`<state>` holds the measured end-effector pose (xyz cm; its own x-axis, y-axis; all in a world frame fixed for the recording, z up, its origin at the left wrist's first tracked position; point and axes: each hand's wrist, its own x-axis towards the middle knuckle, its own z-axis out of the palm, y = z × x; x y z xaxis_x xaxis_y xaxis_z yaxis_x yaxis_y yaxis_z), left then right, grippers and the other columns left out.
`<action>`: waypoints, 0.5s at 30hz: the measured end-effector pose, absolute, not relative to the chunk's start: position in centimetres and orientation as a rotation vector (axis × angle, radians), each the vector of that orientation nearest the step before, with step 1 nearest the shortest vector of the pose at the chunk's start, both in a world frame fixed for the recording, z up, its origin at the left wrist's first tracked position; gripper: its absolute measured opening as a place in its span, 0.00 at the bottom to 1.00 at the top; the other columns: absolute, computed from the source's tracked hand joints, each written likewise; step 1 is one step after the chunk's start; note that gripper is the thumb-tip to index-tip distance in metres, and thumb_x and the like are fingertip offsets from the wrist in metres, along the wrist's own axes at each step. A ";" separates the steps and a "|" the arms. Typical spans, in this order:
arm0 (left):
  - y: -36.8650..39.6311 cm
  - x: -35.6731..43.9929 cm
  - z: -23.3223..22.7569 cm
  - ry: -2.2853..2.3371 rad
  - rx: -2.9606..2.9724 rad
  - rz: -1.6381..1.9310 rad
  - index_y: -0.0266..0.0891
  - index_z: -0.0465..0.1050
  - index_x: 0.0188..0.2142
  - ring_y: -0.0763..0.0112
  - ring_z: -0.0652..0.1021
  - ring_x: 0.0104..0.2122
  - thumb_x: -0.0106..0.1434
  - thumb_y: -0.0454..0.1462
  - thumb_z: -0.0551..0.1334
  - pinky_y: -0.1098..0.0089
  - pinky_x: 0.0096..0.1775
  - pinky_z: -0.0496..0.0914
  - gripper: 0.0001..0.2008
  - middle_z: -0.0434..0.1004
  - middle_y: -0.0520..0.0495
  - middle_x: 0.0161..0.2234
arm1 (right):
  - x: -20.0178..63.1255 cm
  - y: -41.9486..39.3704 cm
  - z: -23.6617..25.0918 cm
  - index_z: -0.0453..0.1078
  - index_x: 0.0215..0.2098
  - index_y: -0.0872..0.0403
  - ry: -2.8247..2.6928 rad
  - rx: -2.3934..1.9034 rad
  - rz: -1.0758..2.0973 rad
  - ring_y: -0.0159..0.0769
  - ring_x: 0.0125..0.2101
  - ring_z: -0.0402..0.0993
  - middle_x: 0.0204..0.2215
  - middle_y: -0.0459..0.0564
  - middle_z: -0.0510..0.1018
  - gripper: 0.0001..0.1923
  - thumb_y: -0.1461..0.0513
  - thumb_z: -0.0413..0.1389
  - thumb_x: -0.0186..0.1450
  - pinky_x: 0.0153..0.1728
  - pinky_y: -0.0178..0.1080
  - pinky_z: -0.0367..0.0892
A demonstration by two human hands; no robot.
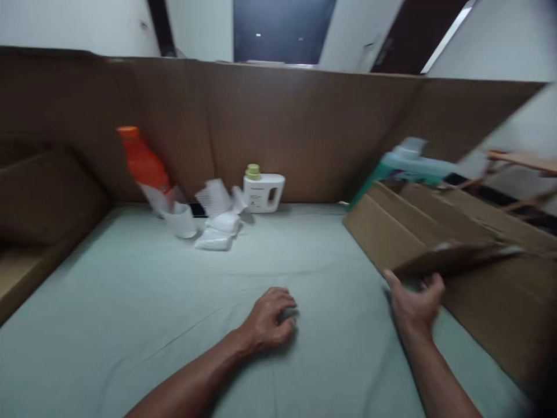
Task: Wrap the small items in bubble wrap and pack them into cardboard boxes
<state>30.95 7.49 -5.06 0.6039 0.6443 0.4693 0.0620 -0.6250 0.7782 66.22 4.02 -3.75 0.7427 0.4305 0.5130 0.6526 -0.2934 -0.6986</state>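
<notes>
My left hand [272, 318] rests on the pale green cloth [174, 302], its fingers loosely curled and a gap left between thumb and fingertips. Nothing is in it. On the right, my right hand [414, 305] is palm-up and slightly blurred, thumb spread from the fingers, just below a flap [456, 255] of the open cardboard box [387, 226]. Whether its fingertips touch the flap cannot be made out. Ahead of both hands stands a white jug with a green cap [263, 190]. Left of it lie crumpled white wrappers [220, 226].
An orange-capped red bottle [145, 165] stands at the back left beside a translucent white cup [179, 219]. A teal bottle [400, 165] is behind the box. Cardboard walls [282, 122] enclose the back, and another cardboard box [47, 191] is at the left.
</notes>
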 end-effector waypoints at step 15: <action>10.4 9.3 0.0 1.491 2.283 1.039 0.43 0.79 0.41 0.58 0.80 0.49 0.56 0.36 0.65 0.59 0.51 0.75 0.12 0.80 0.41 0.49 | 36.0 12.4 -7.5 0.75 0.53 0.53 -2.228 -1.260 0.057 0.51 0.56 0.73 0.56 0.58 0.77 0.20 0.60 0.48 0.69 0.52 0.56 0.72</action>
<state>9.28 10.40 0.02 0.2337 0.8686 0.4370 0.7108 -0.4593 0.5327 36.04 12.37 -7.50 -0.3912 0.7984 0.4577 0.7740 0.5545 -0.3058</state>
